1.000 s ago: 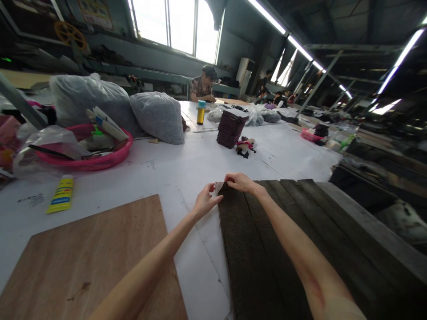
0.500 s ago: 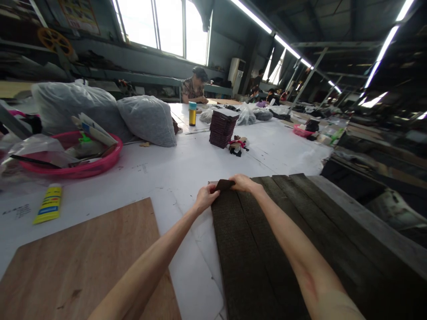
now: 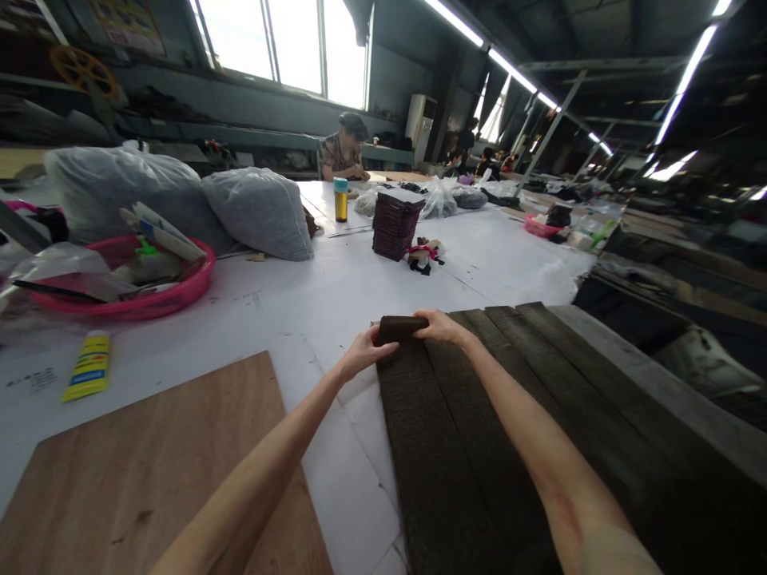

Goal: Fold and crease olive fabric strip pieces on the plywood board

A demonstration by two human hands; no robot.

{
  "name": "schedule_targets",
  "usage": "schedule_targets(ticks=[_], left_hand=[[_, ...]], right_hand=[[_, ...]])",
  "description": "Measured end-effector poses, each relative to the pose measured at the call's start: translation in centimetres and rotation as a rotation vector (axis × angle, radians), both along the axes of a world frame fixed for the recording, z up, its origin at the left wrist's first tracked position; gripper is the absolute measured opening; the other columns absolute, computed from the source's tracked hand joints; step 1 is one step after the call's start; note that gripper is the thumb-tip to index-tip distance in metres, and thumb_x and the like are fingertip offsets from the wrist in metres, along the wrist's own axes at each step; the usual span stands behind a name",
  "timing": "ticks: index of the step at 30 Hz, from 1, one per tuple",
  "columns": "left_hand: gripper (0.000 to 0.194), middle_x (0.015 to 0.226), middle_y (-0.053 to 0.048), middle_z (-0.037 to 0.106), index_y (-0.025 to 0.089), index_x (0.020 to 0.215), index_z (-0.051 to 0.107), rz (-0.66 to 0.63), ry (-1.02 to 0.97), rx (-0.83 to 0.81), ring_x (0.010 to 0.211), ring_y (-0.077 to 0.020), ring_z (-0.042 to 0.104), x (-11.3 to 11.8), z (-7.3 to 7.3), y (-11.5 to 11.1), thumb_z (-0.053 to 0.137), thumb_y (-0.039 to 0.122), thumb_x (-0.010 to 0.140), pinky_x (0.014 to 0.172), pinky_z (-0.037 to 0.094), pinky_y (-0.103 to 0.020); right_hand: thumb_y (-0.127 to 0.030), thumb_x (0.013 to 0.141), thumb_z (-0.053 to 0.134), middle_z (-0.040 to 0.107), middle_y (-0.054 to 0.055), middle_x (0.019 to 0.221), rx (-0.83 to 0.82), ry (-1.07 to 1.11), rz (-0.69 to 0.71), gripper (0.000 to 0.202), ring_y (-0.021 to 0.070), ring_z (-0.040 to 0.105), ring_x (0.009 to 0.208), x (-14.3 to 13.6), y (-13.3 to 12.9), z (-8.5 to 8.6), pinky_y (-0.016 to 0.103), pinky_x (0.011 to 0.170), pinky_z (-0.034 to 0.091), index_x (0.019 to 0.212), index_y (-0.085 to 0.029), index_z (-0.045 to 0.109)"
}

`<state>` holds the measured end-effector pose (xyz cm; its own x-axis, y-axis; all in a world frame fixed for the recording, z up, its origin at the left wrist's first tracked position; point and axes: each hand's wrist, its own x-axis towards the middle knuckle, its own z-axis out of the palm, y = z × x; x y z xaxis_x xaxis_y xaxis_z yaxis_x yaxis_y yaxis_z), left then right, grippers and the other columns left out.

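Grip status: L grip (image 3: 361,352) and R grip (image 3: 442,327) both grasp the dk. piece (image 3: 400,328), one at each end. L thumb bears on the near side, w/ fingers at the L end; R fingers pinch the R end, approx. level w/ the L. Two-end hold prob. keeps the pc. straight and stops its edge curling. Pc. location: at the far L corner of the dk. strips (image 3: 461,447); can't confirm whether it's joined to the strip below.

Strips lie side by side on the desk (image 3: 311,303), gaps running near to far, prob. so each can be reached separately. Plywood board (image 3: 168,471) lies flat to the L, apart from the strips.

Yellow tube (image 3: 89,367) and pink basket (image 3: 195,295) sit beyond the board, presumably for access w/o crowding the grips. Stacked pcs. (image 3: 394,230) stand farther off, piled prob. to save space, w/ scraps (image 3: 424,255) just beside. Bottle (image 3: 340,204) stands upright nr. a grey sack (image 3: 257,212).
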<state>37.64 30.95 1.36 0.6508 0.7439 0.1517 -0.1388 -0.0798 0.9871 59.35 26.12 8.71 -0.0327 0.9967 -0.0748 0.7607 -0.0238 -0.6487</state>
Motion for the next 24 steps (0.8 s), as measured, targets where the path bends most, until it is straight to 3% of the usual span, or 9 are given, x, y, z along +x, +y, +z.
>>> schedule_targets(ticks=[4, 9, 11, 15, 17, 21, 24], left_hand=[[0.027, 0.080, -0.003, 0.071, 0.015, 0.084, 0.073, 0.015, 0.024, -0.036, 0.080, -0.0223, 0.065, 0.2, 0.7, -0.2, 0.079, 0.029, 0.061, 0.072, 0.049, -0.030], [0.037, 0.090, -0.004, 0.073, 0.015, 0.099, 0.071, -0.025, -0.057, -0.115, 0.082, -0.0202, 0.065, 0.5, 1.5, -1.2, 0.075, 0.034, 0.068, 0.074, 0.050, -0.029], [0.039, 0.091, -0.004, 0.073, 0.015, 0.101, 0.069, -0.023, -0.086, -0.140, 0.083, -0.0194, 0.065, 0.5, 1.6, -1.6, 0.075, 0.035, 0.068, 0.074, 0.049, -0.028], [0.039, 0.090, -0.004, 0.072, 0.015, 0.098, 0.069, -0.014, -0.121, -0.174, 0.085, -0.0194, 0.064, 0.4, 1.5, -2.1, 0.077, 0.036, 0.066, 0.076, 0.049, -0.027], [0.041, 0.093, -0.004, 0.073, 0.015, 0.099, 0.070, -0.019, -0.133, -0.190, 0.088, -0.0201, 0.064, 0.2, 1.5, -2.4, 0.077, 0.039, 0.067, 0.079, 0.049, -0.028], [0.046, 0.105, -0.006, 0.072, 0.016, 0.109, 0.068, -0.084, -0.183, -0.234, 0.096, -0.0218, 0.064, -0.3, 1.7, -3.1, 0.076, 0.043, 0.073, 0.088, 0.049, -0.032], [0.048, 0.101, -0.008, 0.073, 0.014, 0.103, 0.071, -0.094, -0.150, -0.260, 0.094, -0.0234, 0.065, -0.4, 1.9, -3.5, 0.085, 0.038, 0.063, 0.088, 0.049, -0.034]], right_hand=[[-0.020, 0.060, 0.067, 0.065, -0.004, 0.074, 0.010, 0.141, -0.014, 0.027, 0.0147, 0.057, 0.074, -0.1, -1.3, 0.5, 0.023, 0.069, 0.043, 0.087, -0.016, 0.066], [-0.034, 0.070, 0.070, 0.071, 0.003, 0.099, 0.006, 0.352, -0.028, 0.048, 0.0173, 0.063, 0.091, 0.1, -3.2, 1.3, 0.029, 0.083, 0.050, 0.113, -0.016, 0.060], [-0.033, 0.063, 0.078, 0.072, 0.004, 0.101, -0.004, 0.445, -0.031, 0.054, 0.0195, 0.064, 0.095, 0.1, -3.4, 0.9, 0.033, 0.089, 0.051, 0.112, -0.016, 0.062], [-0.021, 0.042, 0.088, 0.074, 0.003, 0.091, 0.003, 0.502, -0.081, 0.052, 0.0252, 0.064, 0.096, -0.1, -3.5, -0.6, 0.041, 0.096, 0.048, 0.090, -0.014, 0.069], [-0.023, 0.046, 0.087, 0.074, 0.003, 0.091, 0.006, 0.510, -0.091, 0.047, 0.0260, 0.065, 0.097, -0.3, -4.0, -1.0, 0.043, 0.097, 0.047, 0.088, -0.013, 0.070], [-0.028, 0.057, 0.085, 0.073, 0.004, 0.102, 0.004, 0.586, -0.098, 0.049, 0.0248, 0.064, 0.103, -0.8, -5.5, -0.6, 0.042, 0.100, 0.046, 0.101, -0.014, 0.070], [-0.032, 0.060, 0.084, 0.073, 0.006, 0.104, -0.010, 0.637, -0.103, 0.050, 0.0237, 0.063, 0.105, -1.2, -6.4, -0.3, 0.041, 0.101, 0.046, 0.105, -0.015, 0.069]])
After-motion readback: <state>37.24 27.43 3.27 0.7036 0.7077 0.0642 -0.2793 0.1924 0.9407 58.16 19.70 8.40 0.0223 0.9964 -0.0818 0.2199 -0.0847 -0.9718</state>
